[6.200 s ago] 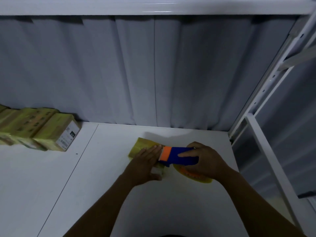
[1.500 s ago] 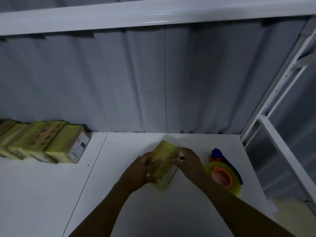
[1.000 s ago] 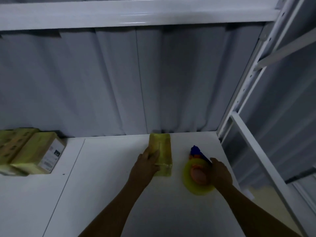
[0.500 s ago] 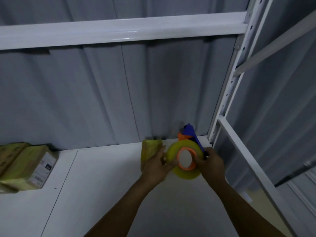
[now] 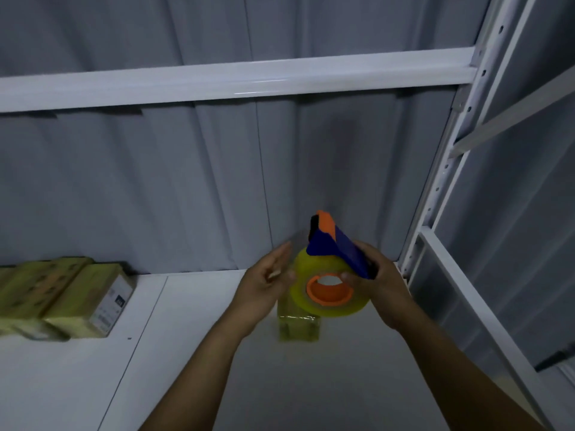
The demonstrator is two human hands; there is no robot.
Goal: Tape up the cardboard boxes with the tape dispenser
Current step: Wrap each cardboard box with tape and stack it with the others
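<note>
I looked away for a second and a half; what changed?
The right hand picked the tape dispenser up off the table and holds it raised over the small box. The left hand let go of that box and moved beside the dispenser. The box stack at left stayed.

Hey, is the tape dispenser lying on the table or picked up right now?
Picked up: the right hand grips the dispenser in the air, above the box on the table.

Blue-and-orange tape dispenser (image 5: 337,253), yellowish roll (image 5: 326,301); yellow-taped boxes (image 5: 59,298), one white label, print perhaps black.
</note>
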